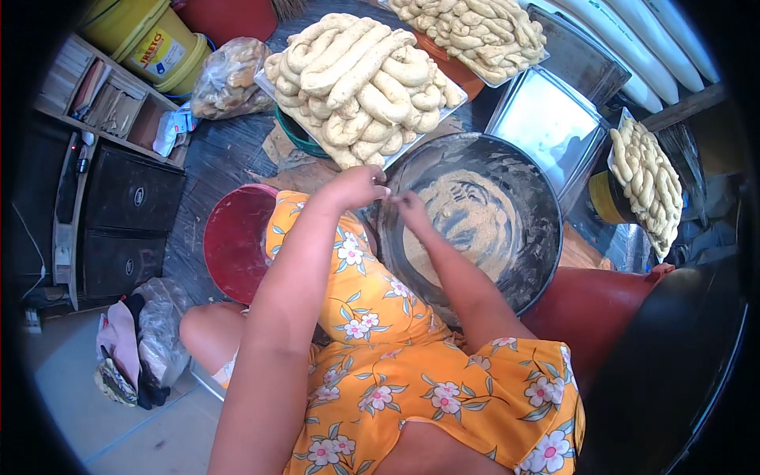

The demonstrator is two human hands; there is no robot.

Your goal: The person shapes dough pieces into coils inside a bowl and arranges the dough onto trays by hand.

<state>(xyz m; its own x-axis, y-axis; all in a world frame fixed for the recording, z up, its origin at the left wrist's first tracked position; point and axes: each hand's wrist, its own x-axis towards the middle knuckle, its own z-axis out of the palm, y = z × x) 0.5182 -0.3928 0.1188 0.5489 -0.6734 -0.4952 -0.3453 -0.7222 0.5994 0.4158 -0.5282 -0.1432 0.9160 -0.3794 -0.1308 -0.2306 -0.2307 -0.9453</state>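
Note:
My left hand (355,188) is over the near-left rim of a wide black basin (546,198), just below a heaped tray. Its fingers are curled together. Close beside it, my right hand (410,212) reaches over the basin with its fingers drawn in, the two sets of fingertips almost meeting. Anything between them is too small to make out. Tan crumb-like powder (495,214) is spread over the basin's bottom, with dark swept patches. Long coated dough strips (356,75), looped and twisted, are piled high on the white tray (264,79) beyond my left hand.
More dough twists fill a tray at the back (475,36) and another at the right (647,178). A shiny metal tray (542,119) leans behind the basin. A red bucket (237,245) stands left, near a shelf unit (127,119) and yellow buckets (154,51).

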